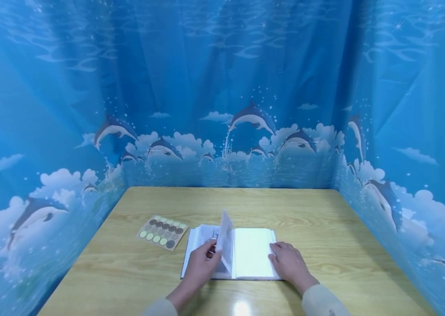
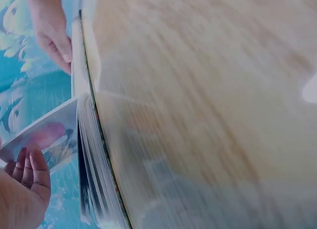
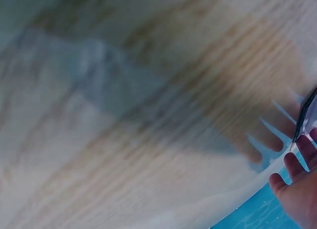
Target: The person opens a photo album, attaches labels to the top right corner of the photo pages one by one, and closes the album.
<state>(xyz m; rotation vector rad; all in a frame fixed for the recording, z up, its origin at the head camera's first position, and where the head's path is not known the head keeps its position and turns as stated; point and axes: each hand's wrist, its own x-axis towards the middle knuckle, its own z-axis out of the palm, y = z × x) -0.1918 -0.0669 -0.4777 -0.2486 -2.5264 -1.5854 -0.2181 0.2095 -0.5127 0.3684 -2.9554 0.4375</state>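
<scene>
**Open album, one leaf lifted**

A thick album (image 1: 242, 254) lies open on the pale wood-grain surface (image 1: 325, 219), its stacked leaves glossy and stiff. The left hand (image 1: 201, 265) holds one leaf (image 1: 225, 241) upright at the spine, fingers curled against its printed face, thumb side hidden. The right hand (image 1: 288, 262) rests flat with fingers relaxed on the blank, bright right page (image 1: 251, 252). Beyond the left hand, well apart, lies a tan rectangular sheet of round stickers (image 1: 162, 231) in grey and green rows.
</scene>
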